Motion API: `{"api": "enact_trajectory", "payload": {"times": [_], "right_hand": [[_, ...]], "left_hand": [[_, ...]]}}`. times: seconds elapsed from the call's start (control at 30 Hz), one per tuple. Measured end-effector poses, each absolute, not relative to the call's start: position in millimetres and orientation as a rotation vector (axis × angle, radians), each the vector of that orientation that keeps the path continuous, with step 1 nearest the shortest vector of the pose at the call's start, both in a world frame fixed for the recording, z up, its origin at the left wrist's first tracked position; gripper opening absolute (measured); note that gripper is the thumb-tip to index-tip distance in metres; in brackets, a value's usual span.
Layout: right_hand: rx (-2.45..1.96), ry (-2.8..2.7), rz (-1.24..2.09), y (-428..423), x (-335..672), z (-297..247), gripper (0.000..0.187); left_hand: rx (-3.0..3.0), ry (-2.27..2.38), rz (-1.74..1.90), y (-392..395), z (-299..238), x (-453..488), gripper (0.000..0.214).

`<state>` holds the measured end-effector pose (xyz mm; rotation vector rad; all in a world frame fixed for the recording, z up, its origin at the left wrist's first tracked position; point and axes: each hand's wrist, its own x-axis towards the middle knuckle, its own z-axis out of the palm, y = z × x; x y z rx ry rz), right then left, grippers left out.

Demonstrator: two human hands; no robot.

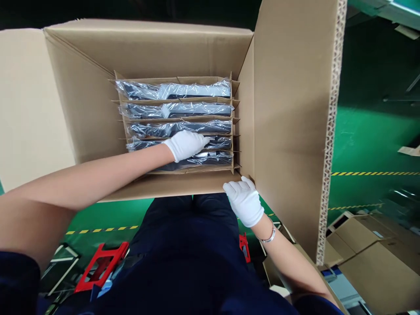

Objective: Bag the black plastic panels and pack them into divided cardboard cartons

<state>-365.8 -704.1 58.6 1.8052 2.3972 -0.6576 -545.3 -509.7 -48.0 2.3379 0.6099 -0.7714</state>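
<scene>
A big open cardboard box (157,48) stands in front of me, its flaps spread out. Cardboard dividers (233,127) split the bottom into slots, and several dark items in clear plastic bags (177,91) lie in them. My left hand (186,144), in a white glove, reaches down into the box and lies on a bagged item (219,142) in one of the near slots, fingers curled over it. My right hand (244,201), also gloved, is closed over the box's near right corner edge.
The tall right flap (295,122) rises beside my right hand. Green floor with yellow-black tape (374,173) surrounds the box. More cardboard boxes (377,267) sit at lower right. A red frame (101,262) lies at lower left.
</scene>
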Motion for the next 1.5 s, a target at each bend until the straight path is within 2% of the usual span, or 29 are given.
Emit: {"api": "enact_trajectory", "payload": {"times": [0.2,0.43,0.6,0.9,1.0,1.1,1.17,1.27,1.43,1.5], "right_hand": [[1.792,2.357,-0.679,-703,-365,57,0.023],[1.729,2.317,-0.728,-703,-361,56,0.025],[1.722,2.315,-0.797,-703,-362,54,0.024],[1.735,2.36,-0.741,-703,-363,53,0.024],[1.723,2.322,-0.787,-703,-363,53,0.025],[1.716,2.305,-0.806,-702,-364,54,0.025],[1.721,2.32,-0.786,-703,-364,54,0.024],[1.727,2.324,-0.772,-703,-363,53,0.024],[1.719,2.307,-0.768,-703,-360,51,0.023],[1.722,2.309,-0.739,-703,-359,51,0.024]], "left_hand": [[2.197,0.737,-0.964,-529,-65,-526,0.042],[2.025,0.682,-0.996,-487,-74,-522,0.055],[1.988,0.604,-0.985,-459,-71,-531,0.048],[2.038,0.564,-0.967,-458,-68,-532,0.039],[1.996,0.625,-0.933,-460,-66,-536,0.044],[2.055,0.781,-0.719,-476,-52,-542,0.051],[2.17,0.748,-0.624,-497,-40,-546,0.041],[2.26,0.551,-0.706,-538,-29,-551,0.034],[2.289,0.63,-0.773,-586,-42,-544,0.054],[2.223,0.67,-0.831,-589,-50,-537,0.055]]}}
